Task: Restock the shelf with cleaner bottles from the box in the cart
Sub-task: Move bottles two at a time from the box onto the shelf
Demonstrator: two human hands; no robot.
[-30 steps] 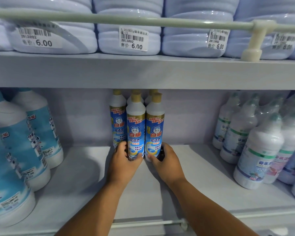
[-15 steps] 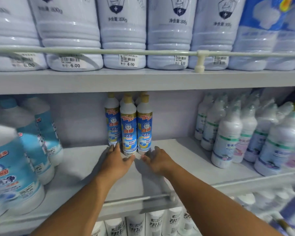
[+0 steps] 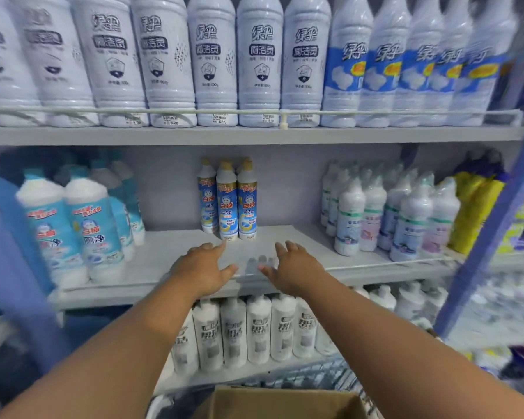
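Several slim cleaner bottles (image 3: 235, 204) with blue labels and gold caps stand upright in a tight cluster at the back middle of the grey middle shelf (image 3: 170, 258). My left hand (image 3: 204, 269) hovers over the shelf's front part, fingers spread and empty, a short way in front of the cluster. My right hand (image 3: 294, 267) hovers beside it, also empty with loose fingers. The brown cardboard box (image 3: 285, 402) shows its top flap at the bottom edge of the view, with cart wire (image 3: 330, 376) just behind it.
Large blue-and-white bottles (image 3: 76, 225) fill the shelf's left side and white bottles (image 3: 384, 213) its right. A thin rail (image 3: 384, 263) runs along the shelf front. White bottles crowd the upper shelf (image 3: 215, 65) and the lower shelf (image 3: 248, 331). A blue upright post (image 3: 490, 231) stands at right.
Both hands have let go of the front bottles and drawn back toward the shelf's front edge. The view has pulled back and lower, bringing the box and lower shelf into sight.
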